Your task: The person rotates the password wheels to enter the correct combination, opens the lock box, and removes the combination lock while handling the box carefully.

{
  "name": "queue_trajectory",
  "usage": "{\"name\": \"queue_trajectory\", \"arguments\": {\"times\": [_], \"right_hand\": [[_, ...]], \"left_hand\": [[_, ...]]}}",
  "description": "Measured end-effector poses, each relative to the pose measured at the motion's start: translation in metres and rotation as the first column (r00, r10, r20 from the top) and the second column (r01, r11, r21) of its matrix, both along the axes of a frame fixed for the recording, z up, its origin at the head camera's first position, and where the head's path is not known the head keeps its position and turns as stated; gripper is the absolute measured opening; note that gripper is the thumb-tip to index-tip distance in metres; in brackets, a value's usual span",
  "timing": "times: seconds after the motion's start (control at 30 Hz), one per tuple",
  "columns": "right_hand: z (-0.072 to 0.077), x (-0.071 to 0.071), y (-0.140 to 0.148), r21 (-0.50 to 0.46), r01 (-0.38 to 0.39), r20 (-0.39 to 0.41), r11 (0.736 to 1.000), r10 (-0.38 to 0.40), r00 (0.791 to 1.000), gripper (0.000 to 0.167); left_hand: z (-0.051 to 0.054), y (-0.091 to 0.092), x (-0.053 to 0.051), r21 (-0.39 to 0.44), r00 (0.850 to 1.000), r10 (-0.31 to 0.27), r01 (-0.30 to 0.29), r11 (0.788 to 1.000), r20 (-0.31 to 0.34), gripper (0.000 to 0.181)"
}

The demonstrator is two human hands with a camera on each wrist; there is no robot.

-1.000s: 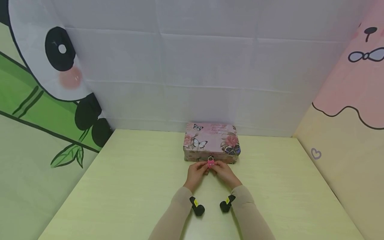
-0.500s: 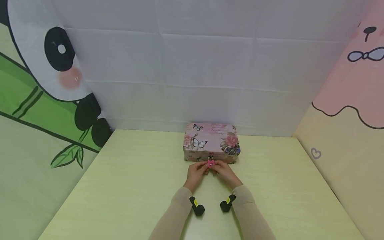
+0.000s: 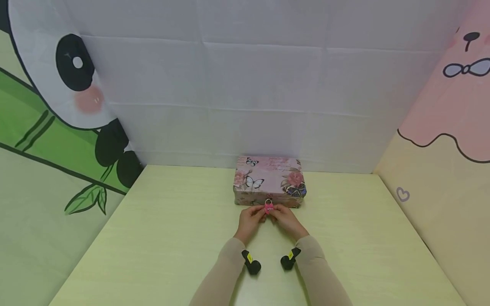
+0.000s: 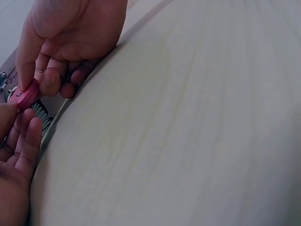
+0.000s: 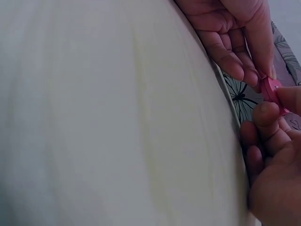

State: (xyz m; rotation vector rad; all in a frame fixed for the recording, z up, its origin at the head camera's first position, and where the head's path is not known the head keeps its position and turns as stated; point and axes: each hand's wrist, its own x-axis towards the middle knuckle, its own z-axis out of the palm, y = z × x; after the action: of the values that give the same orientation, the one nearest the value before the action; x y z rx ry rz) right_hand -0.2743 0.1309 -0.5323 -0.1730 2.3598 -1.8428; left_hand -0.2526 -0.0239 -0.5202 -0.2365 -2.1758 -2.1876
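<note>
A small pink combination padlock (image 3: 269, 208) hangs by its shackle at the front clasp of a pink tin box (image 3: 269, 176) printed with butterflies and roses. My left hand (image 3: 250, 220) pinches the padlock's left side between thumb and fingers. From the other side my right hand (image 3: 289, 222) pinches it too, with the thumb near its face. The padlock shows dark number wheels in the left wrist view, where its pink body (image 4: 24, 95) sits between the fingertips. In the right wrist view fingers cover much of the padlock (image 5: 272, 92). The box lid is closed.
The box stands at the back of a pale yellow table (image 3: 172, 229), near a white cloth backdrop (image 3: 260, 85). Printed cartoon panels rise at the left and right. Black devices with yellow labels sit at both sleeve cuffs.
Both hands stay at the padlock in nearly the same place. The padlock's face looks slightly turned from half a second ago. The box has not moved.
</note>
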Motion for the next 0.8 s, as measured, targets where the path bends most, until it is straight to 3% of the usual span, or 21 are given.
{"name": "queue_trajectory", "arguments": {"times": [0.37,0.6,0.8], "right_hand": [[0.001,0.002,-0.001,0.001,0.023,0.004,1.0,-0.023,1.0,0.023],[0.044,0.024,-0.004,0.02,-0.012,0.012,1.0,0.011,1.0,0.026],[0.044,0.023,-0.002,-0.017,-0.033,0.058,0.999,0.034,0.998,0.021]], "left_hand": [[-0.002,-0.001,-0.001,0.021,1.0,-0.01,0.01,1.0,0.021,0.019],[-0.001,0.0,-0.001,0.027,1.0,-0.003,0.003,1.0,0.028,0.019],[-0.002,-0.001,-0.001,0.044,0.999,-0.018,0.016,0.999,0.031,0.02]]}}
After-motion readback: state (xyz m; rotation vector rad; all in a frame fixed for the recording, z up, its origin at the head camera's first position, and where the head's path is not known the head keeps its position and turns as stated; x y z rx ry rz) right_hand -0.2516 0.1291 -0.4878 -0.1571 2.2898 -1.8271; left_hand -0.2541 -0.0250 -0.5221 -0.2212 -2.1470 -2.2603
